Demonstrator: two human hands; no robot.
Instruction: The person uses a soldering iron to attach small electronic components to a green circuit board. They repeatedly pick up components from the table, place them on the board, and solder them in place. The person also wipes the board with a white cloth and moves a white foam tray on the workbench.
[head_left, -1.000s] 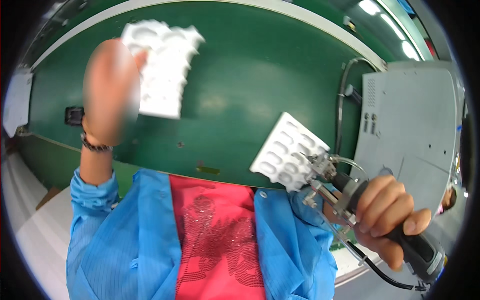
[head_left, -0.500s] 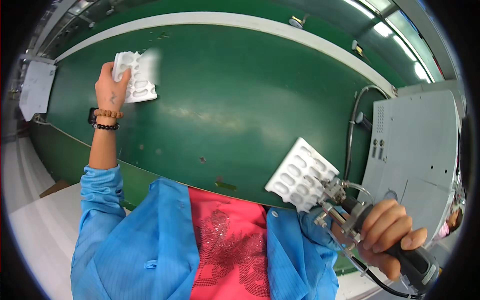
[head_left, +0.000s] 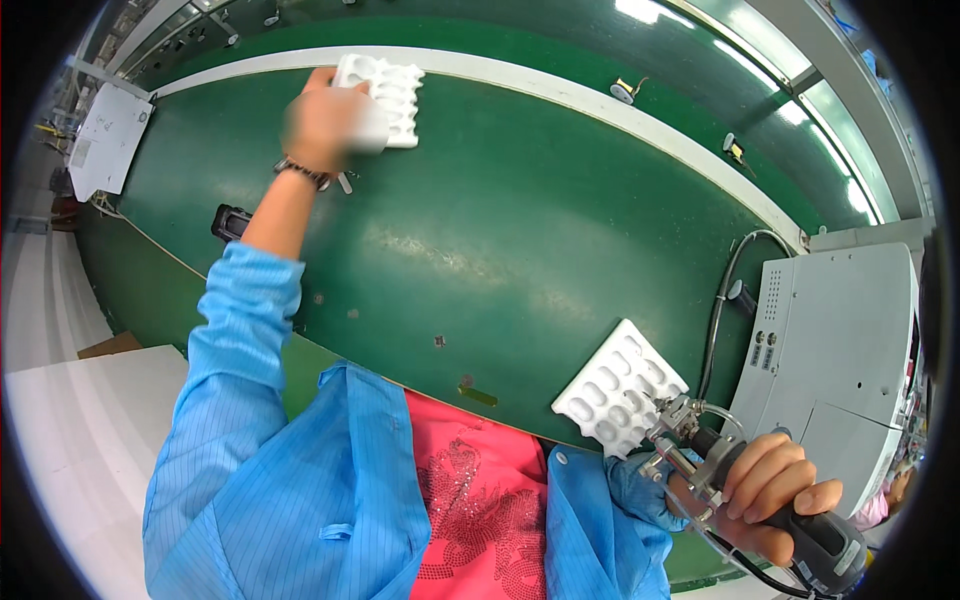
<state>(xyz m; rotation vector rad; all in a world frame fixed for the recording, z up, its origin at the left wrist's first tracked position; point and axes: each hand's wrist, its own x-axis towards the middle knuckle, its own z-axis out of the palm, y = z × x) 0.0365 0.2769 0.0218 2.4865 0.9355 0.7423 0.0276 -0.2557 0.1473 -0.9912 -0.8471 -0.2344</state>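
**Two white trays on the green belt, one at each hand**

We see the left hand (head_left: 325,125) stretched far out over the wide green conveyor belt (head_left: 500,230). The hand is blurred, so we cannot make out the single fingers, but it lies on the near edge of a white moulded plastic tray with rows of oval pockets (head_left: 385,95) and seems to be closed on it. This tray rests at the far side of the belt, touching the white border strip (head_left: 600,100). A dark bead bracelet (head_left: 300,172) sits on the wrist, and the blue striped sleeve (head_left: 240,330) covers the forearm.

The right hand (head_left: 775,495) is closed tightly around the dark handle of a grey metal hand tool with thin hoses (head_left: 700,460). The end of the handle is cut off by the dark rim of the picture. The tip of the tool is just beside a second white pocket tray (head_left: 615,385), which lies at the near edge of the belt; we cannot tell if they touch. A grey box-shaped machine (head_left: 840,340) stands to the right, with a black cable (head_left: 720,300) going to it.
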